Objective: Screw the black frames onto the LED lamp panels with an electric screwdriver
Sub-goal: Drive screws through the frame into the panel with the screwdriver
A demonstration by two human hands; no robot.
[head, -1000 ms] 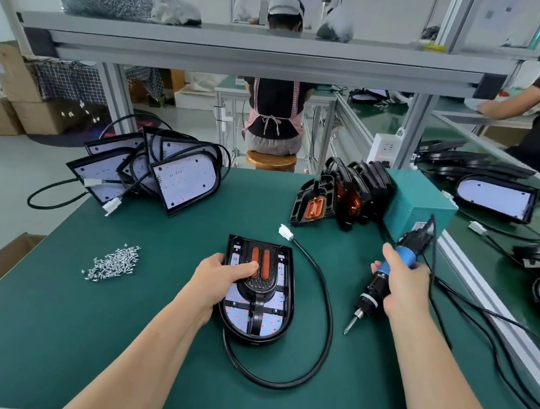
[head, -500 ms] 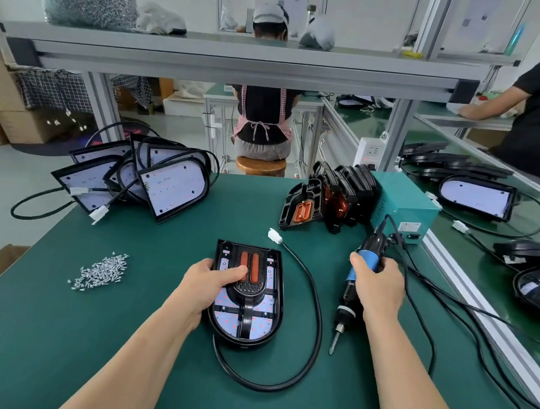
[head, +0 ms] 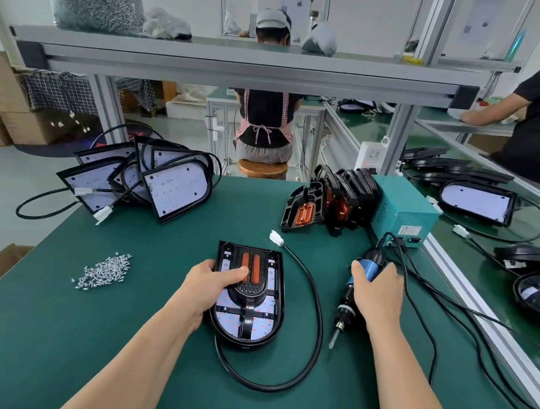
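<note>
while right hand [head: 377, 294] grips, screwdriver [head: 346, 307] points nearward

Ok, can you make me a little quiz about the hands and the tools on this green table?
1. True or false: the screwdriver tip is touching the lamp.
2. Where is the pile of loose screws? A) left of the lamp B) on top of the lamp C) up on the shelf
3. What is the right hand gripping?

Key: 1 false, the tip is off to the lamp's right. 2 A. 3 the screwdriver.
</note>
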